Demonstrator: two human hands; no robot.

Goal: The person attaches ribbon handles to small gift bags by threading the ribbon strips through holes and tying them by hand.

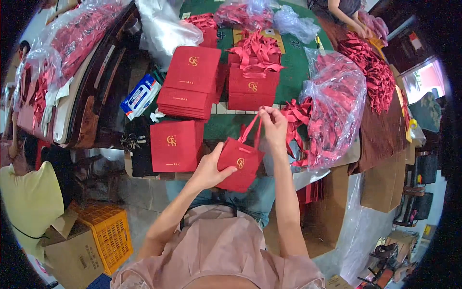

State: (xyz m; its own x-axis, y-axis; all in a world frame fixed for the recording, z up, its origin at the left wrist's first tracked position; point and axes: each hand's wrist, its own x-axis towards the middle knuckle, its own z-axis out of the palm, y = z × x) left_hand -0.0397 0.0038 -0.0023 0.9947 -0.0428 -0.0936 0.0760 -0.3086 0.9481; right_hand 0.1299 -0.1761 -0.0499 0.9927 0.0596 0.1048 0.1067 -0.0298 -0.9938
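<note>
A small red paper gift bag (244,169) with a gold emblem is tilted in front of me at the table's near edge. My left hand (211,168) grips its left side, thumb across the front. Above it, my right hand (273,126) pinches the bag's red ribbon handle (250,129), drawn up taut from the rim. Left of my hands lie flat red bags (175,144) and a taller stack of red bags (190,70). Beyond them, more bags with ribbon handles (254,86) stand in a pile.
Clear plastic bags of red ribbons (334,111) lie at the right, beside a loose ribbon heap (370,67). A blue-white wipes pack (140,96) and keys (132,140) are at the left. An orange crate (110,236) and a cardboard box (74,255) stand below. Another person's hands (358,29) are far right.
</note>
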